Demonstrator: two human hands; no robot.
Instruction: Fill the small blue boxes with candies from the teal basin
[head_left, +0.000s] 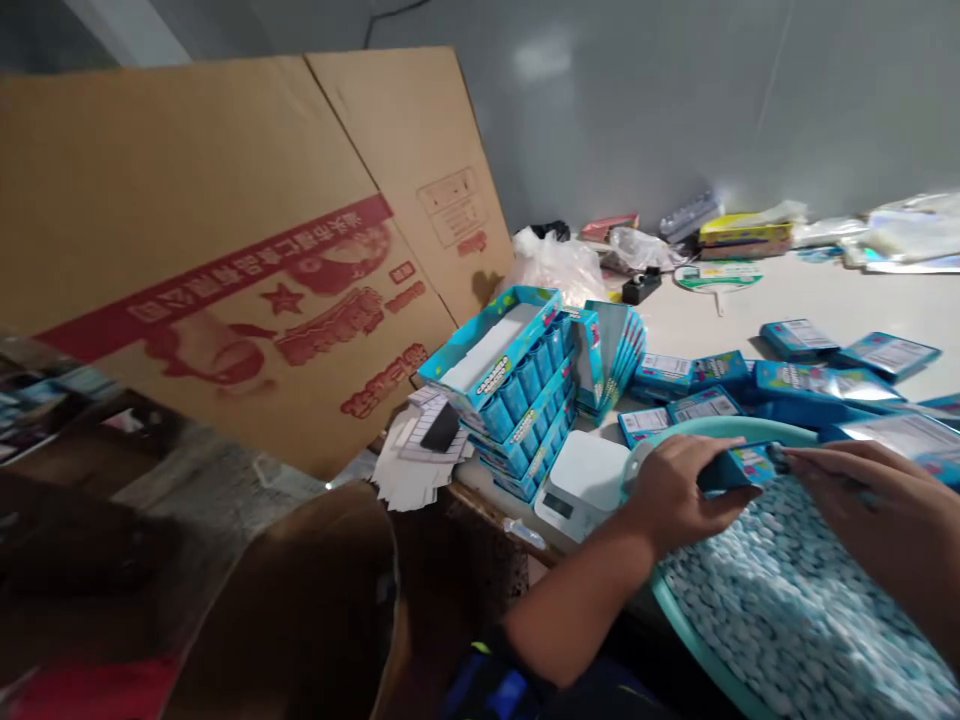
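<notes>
Left forearm [577, 590], head view: nearest the camera, reaching from a blue-patterned sleeve [495, 690] up and rightward.
Left hand [682, 490]: closed around the small blue box [754, 462], with thumb below and fingers above.
Right hand [885, 490]: narrow, with fingertips drawn together at the box's near end; whether pinching a flap or a piece, or merely touching, cannot tell.
Box position: between both hands, gripped by the left and therefore nearer it, just short of or against the right fingertips.
Box long axis: seemingly crosswise, from left palm toward right fingertips; partly covered by the left hand, so uncertain.
Box pointing: exposed end toward the right hand, printed side showing; too blurred to tell whether open.
Turquoise basin [787, 433]: beneath both hands, filled with pale blue and white pieces [810, 590].
White scale [589, 470]: just left of the left hand.
Stacked trays [491, 380]: farther left, past the scale.
Loose blue boxes [795, 376]: beyond both hands, lying at mixed angles.
</notes>
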